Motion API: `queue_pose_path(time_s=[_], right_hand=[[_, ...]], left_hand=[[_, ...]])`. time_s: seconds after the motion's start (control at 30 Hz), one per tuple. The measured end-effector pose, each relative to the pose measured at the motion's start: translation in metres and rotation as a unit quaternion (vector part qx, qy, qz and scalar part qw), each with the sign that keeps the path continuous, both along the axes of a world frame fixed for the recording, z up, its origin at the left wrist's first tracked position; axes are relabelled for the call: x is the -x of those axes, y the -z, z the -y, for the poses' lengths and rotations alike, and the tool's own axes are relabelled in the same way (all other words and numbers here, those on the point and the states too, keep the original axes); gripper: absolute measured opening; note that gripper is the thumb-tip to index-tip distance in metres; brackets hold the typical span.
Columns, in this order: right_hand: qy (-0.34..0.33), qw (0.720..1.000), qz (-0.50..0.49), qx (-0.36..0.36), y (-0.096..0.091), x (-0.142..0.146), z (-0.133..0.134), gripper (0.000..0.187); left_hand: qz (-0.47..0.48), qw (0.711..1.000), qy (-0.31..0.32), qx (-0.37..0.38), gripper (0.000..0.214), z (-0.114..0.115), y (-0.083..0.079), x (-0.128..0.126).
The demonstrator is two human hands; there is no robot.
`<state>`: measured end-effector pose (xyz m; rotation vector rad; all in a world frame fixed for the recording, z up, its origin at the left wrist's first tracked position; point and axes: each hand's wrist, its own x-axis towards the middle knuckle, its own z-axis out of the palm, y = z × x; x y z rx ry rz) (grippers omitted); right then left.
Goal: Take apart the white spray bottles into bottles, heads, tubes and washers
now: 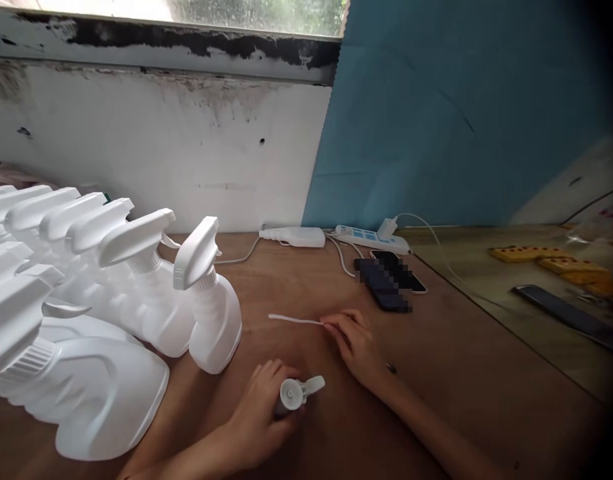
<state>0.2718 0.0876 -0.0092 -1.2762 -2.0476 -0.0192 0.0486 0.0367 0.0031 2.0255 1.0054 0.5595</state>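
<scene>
My left hand [259, 417] is wrapped round a white trigger spray head [291, 395], whose round underside faces up and whose trigger points right. A thin white dip tube [294, 319] is pinched at its right end by my right hand [354, 343]. The tube lies nearly level above the table, its free end to the left, apart from the spray head. Left of both hands stand several white spray bottles [214, 323] with trigger heads fitted. A larger white bottle [101, 393] leans at the lower left, near my left forearm.
Two phones [381, 283] lie on the brown table [266, 280] beyond my right hand. Behind them are a power strip [371, 238] with a plugged-in charger and a white socket block [294, 236] with cables. Yellow pieces [524, 253] and a dark flat bar [561, 313] lie at far right.
</scene>
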Motion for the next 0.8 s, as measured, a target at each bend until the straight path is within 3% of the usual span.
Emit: queue_pose_path(time_s=[0.1, 0.2, 0.33, 0.4, 0.5, 0.6, 0.7, 0.8], right_hand=[[0.007, 0.998, -0.041, -0.036, 0.001, 0.003, 0.005, 0.012], [0.022, 0.989, -0.137, -0.048, 0.008, 0.010, 0.010, 0.011], [0.007, 0.936, -0.351, 0.020, 0.015, 0.029, 0.018, 0.005], [-0.003, 0.911, -0.411, 0.037, 0.014, 0.041, 0.022, 0.006], [-0.026, 0.909, -0.410, 0.062, 0.010, 0.053, 0.029, 0.013], [-0.109, 0.919, -0.371, 0.069, 0.008, 0.058, 0.038, 0.015], [-0.217, 0.904, -0.364, 0.054, 0.011, 0.057, 0.048, 0.015], [-0.270, 0.888, -0.368, 0.049, 0.015, 0.057, 0.057, 0.013]], left_hand=[[0.011, 1.000, -0.012, -0.004, 0.032, -0.003, 0.002, 0.003], [-0.001, 1.000, -0.020, -0.010, 0.022, -0.008, 0.005, 0.006], [-0.017, 0.999, -0.024, -0.026, 0.017, -0.010, 0.004, 0.007], [-0.025, 0.999, -0.025, -0.028, 0.016, -0.010, 0.004, 0.006], [-0.032, 0.999, -0.025, -0.026, 0.016, -0.009, 0.004, 0.006], [-0.029, 0.999, -0.022, -0.031, 0.016, -0.009, 0.005, 0.005], [-0.031, 0.999, -0.019, -0.040, 0.013, -0.009, 0.006, 0.004], [-0.026, 0.998, -0.010, -0.050, 0.017, -0.009, 0.007, 0.004]])
